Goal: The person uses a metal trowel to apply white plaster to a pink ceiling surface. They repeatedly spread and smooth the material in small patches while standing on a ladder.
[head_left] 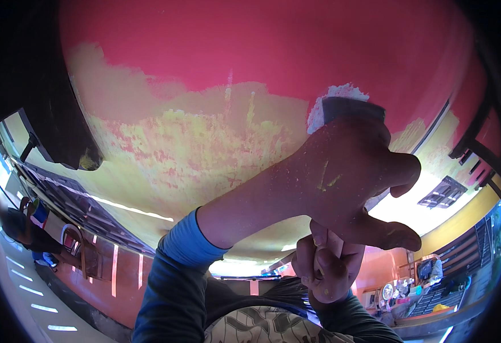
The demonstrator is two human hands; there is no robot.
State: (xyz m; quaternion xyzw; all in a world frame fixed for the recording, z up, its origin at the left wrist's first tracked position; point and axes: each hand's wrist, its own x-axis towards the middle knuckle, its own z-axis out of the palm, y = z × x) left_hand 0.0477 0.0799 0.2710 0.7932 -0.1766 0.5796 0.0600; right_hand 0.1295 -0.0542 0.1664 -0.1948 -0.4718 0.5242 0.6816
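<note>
My left hand (354, 177) is raised in front of a pink and pale yellow painted surface (205, 137), thumb and index finger spread. Its upper fingers lie against or behind a dark grey flat tool (350, 107); their exact contact is hidden. A rough white patch (331, 97) shows around the tool's edge. Just below, my right hand (327, 268) has its fingers closed round a pale handle (330, 246); whether this joins the grey tool is hidden behind my left hand.
A dark fixture (56, 137) juts at upper left. A person (19, 226) is at far left beside a wooden chair (76, 251). At lower right are assorted items (399, 291) near dark railings (473, 251). A small grille (440, 191) sits beyond my left hand.
</note>
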